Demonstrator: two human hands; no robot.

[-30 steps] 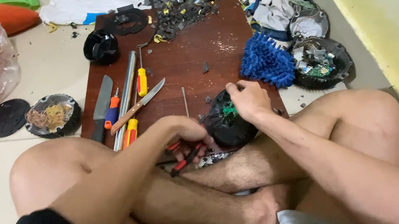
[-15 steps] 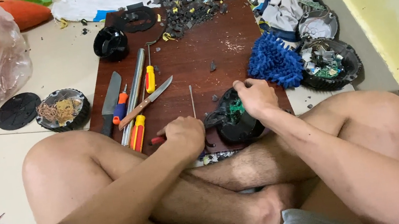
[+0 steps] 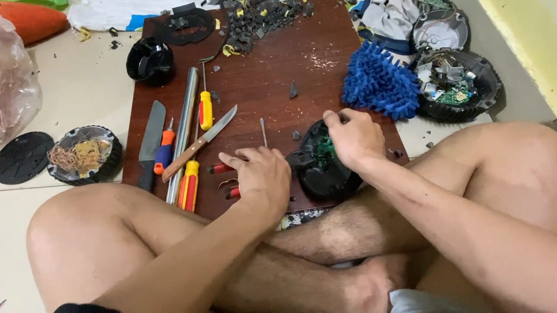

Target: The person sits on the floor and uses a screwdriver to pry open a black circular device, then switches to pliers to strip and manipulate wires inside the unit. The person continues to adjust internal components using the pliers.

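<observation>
Here the person sits cross-legged on the floor, and the work lies on a dark brown wooden board point(image 3: 294, 54) set on the tiles in front of the knees. At the near edge of this board rests a round black plastic device point(image 3: 319, 165) with a green circuit board showing inside; the right hand point(image 3: 356, 137) lies curled over its far right rim and seems to pinch a small part there, though the fingertips are hidden. The left hand point(image 3: 263, 174) is closed over a red-handled tool point(image 3: 220, 168), with the knuckles up, just beside the device on its left. To do this well, I think the right hand should hold the shell firmly against the board, so that the tool cannot slip toward the bare legs, and the force should stay small, because the plastic looks brittle. On the left part of the board lie a knife with a wooden handle point(image 3: 199, 144), a wide dark blade point(image 3: 150, 143), a long metal rod point(image 3: 182, 133) and a yellow and orange screwdriver point(image 3: 188, 185). At the far edge there is a heap of grey broken plastic chips point(image 3: 258, 1). A fluffy blue cloth point(image 3: 376, 82) hangs over the right edge.
</observation>
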